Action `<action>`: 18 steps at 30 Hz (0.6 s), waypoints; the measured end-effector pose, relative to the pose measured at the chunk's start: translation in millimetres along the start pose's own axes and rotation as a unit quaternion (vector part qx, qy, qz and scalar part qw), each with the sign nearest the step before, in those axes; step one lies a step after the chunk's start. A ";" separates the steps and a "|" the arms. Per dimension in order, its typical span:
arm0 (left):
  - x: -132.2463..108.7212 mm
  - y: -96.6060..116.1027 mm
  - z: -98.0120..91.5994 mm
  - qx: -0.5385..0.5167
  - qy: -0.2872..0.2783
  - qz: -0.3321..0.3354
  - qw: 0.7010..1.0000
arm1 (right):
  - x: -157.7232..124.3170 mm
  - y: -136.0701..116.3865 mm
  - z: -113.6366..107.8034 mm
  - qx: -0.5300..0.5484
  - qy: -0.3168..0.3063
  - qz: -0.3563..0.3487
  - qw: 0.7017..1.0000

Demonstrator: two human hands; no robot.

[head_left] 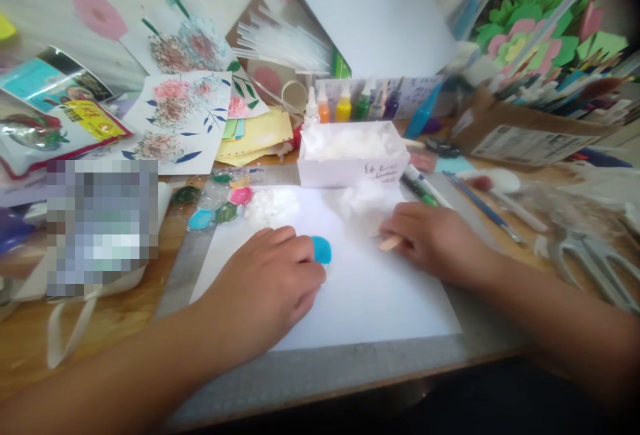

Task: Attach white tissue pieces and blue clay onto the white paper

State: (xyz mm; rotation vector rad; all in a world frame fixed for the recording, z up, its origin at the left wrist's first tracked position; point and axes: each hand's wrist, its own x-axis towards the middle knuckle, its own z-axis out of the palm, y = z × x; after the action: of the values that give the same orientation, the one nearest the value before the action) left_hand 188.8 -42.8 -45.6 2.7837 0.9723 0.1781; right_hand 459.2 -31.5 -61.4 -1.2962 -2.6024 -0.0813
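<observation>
Blue piece at the left hand's fingers, stick in the right

The blue piece (pixel 323 250) sits over the paper (pixel 370 308), at the right edge of the left hand (pixel 283 272), partly hidden by its fingers. That hand is curled narrow; I cannot tell whether it pinches the piece or only touches it. To its right, the right hand (pixel 417 235) is closed around a stick (pixel 391 243), whose end points toward the left hand.

Just beyond and left of the right hand lies a cotton tuft (pixel 365 203); whether they touch is unclear. Directly beyond the left hand is a white heap (pixel 273 205), and beyond and left of it stand the paint cups (pixel 215 207), in blue, greens and pink.

Farther out, beyond and between both hands, the box (pixel 353 174) is filled with cotton (pixel 353 142), with bottles (pixel 343 105) behind it. Right of the right hand lie brushes (pixel 485 208) and, farther right, scissors (pixel 595 255). Well beyond and left of the left hand, flower pictures (pixel 175 118) lean. Beneath the paper, a grey mat (pixel 350 368) reaches nearer than both hands.
</observation>
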 end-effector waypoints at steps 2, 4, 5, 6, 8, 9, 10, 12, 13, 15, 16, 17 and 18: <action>-0.4 0.8 -1.0 0.000 0.001 -0.003 1.000 | 1.9 -1.0 1.6 -0.007 0.015 0.004 1.000; -0.6 1.3 -1.6 0.000 0.003 -0.006 1.000 | 3.1 -5.6 1.1 0.014 0.036 0.011 0.999; -0.6 1.4 -1.8 -0.001 0.004 -0.008 1.000 | 3.6 -9.7 0.4 0.039 0.048 0.013 0.998; -0.3 1.5 -2.0 -0.003 0.005 -0.007 1.000 | 4.1 -15.1 -0.3 0.070 0.060 0.013 0.996; 0.4 1.5 -2.4 -0.005 0.007 -0.006 1.000 | 5.6 -28.4 -0.8 0.134 0.081 0.006 0.988; 0.8 1.5 -2.7 -0.006 0.006 -0.006 1.000 | 6.6 -35.5 -0.3 0.158 0.089 0.003 0.983; 1.2 1.4 -3.0 -0.008 0.004 -0.006 1.000 | 7.7 -42.4 0.7 0.174 0.095 0.002 0.980; 1.7 1.4 -3.5 -0.012 0.000 -0.008 1.000 | 10.3 -53.9 4.3 0.192 0.101 0.001 0.976; 1.7 1.5 -3.7 -0.015 -0.002 -0.011 1.000 | 11.6 -58.1 6.7 0.195 0.101 0.000 0.976; 1.5 1.6 -3.9 -0.022 -0.003 -0.013 1.000 | 13.7 -63.7 11.6 0.185 0.095 -0.010 0.978; 1.3 1.7 -3.9 -0.024 -0.004 -0.013 1.000 | 14.4 -65.2 13.5 0.174 0.091 -0.019 0.980; 1.1 1.8 -3.9 -0.025 -0.005 -0.014 1.000 | 14.9 -66.2 14.8 0.161 0.087 -0.027 0.983; 0.9 1.8 -4.0 -0.026 -0.006 -0.013 1.000 | 15.2 -66.6 15.3 0.150 0.081 -0.035 0.985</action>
State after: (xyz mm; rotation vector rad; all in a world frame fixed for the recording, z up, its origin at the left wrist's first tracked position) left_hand 189.9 -43.0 -41.3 2.7209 0.9873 0.1810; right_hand 394.7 -57.7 -69.1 -1.0475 -2.4072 0.1798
